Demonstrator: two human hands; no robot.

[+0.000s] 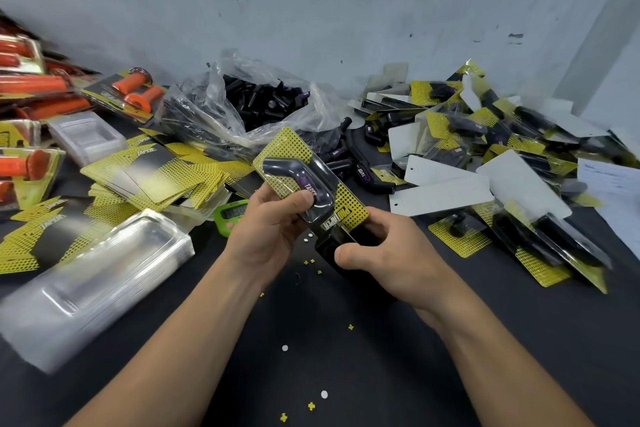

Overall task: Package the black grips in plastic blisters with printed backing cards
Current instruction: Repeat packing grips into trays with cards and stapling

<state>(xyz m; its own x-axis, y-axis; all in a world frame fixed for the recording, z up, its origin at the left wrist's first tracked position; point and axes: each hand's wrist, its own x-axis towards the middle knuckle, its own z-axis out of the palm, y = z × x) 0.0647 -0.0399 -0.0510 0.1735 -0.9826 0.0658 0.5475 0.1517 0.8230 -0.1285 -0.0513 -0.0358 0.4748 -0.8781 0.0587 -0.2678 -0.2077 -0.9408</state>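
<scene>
Both bare forearms reach forward, the left hand (273,222) and right hand (384,250) curled close together, thumbs pressing inward.

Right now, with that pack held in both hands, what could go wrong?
The blister is pinned only by the left hand thumb, so the black grip might slip out. The right hand pinches the backing card at its lower end, which might crease it.
</scene>
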